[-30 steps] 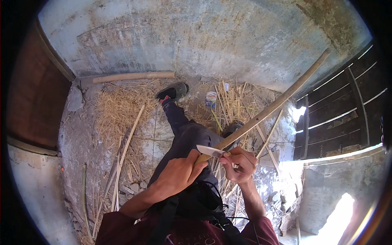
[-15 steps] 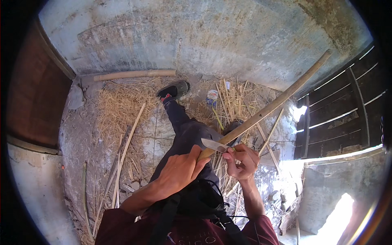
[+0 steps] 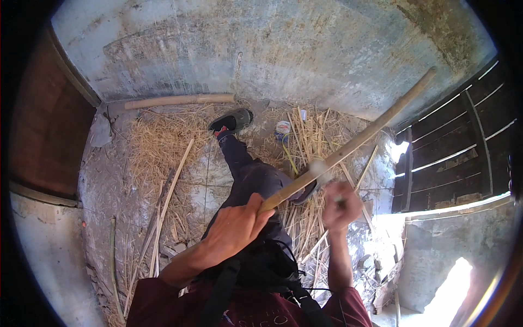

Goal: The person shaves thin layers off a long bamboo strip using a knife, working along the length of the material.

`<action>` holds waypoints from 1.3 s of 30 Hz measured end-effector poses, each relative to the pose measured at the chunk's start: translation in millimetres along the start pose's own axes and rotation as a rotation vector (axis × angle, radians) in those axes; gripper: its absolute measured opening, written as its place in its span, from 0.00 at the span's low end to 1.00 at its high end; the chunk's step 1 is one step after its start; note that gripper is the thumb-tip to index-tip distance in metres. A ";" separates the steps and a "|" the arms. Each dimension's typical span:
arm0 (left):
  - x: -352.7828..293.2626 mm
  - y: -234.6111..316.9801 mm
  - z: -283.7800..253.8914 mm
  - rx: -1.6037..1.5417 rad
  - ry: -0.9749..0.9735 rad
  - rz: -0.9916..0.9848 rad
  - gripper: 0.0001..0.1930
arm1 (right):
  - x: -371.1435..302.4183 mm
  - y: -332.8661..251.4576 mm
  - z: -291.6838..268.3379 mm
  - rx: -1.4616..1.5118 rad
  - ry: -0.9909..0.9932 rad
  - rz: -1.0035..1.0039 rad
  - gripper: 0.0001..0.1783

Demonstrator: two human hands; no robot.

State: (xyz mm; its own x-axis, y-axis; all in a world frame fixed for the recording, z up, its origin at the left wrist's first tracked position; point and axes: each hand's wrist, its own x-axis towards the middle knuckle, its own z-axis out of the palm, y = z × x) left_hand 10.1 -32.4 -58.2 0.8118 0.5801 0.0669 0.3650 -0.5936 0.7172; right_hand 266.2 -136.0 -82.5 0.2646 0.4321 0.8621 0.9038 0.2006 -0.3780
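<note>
A long wooden pole [image 3: 359,138] slants up and right from my lap to the far wall. My left hand [image 3: 234,229] is wrapped round its near end, where the surface looks paler. To the right of the pole is my right hand [image 3: 342,206], closed and smeared by motion. From it the knife [image 3: 320,170] juts out toward the pole, its blade blurred; whether the edge touches the wood I cannot tell. The pole passes over my bent leg [image 3: 253,182].
Straw and shavings [image 3: 163,141] cover much of the tiled floor. A bamboo length [image 3: 180,100] lies along the far wall, and long strips [image 3: 173,196] lie at left. A small packet [image 3: 283,129] sits among slivers. At right stands a dark slatted panel [image 3: 452,158].
My right hand and the knife have moved away from the pole's near end, up and to the right along it. The pole has shifted slightly; my left hand keeps its hold.
</note>
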 end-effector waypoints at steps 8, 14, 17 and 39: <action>-14.5 -6.6 4.7 -0.090 -0.067 -0.098 0.14 | 23.6 26.1 -14.9 0.054 0.014 0.344 0.11; -16.2 -11.6 7.4 -0.169 -0.085 -0.093 0.15 | 14.1 13.6 -15.3 0.209 -0.248 0.193 0.12; -14.4 -17.0 8.4 -0.274 -0.112 -0.070 0.16 | 9.2 3.4 -10.2 0.244 -0.291 0.159 0.15; -7.1 -19.2 4.7 -0.543 -0.215 0.003 0.15 | -2.0 -39.1 2.3 0.160 -0.441 -0.058 0.16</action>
State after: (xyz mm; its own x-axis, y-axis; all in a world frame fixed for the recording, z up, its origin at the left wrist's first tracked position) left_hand -0.6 -27.8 -75.7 0.9075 0.4189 -0.0323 0.1227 -0.1907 0.9740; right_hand 229.6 -142.8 -70.1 0.0155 0.7416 0.6707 0.8405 0.3537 -0.4104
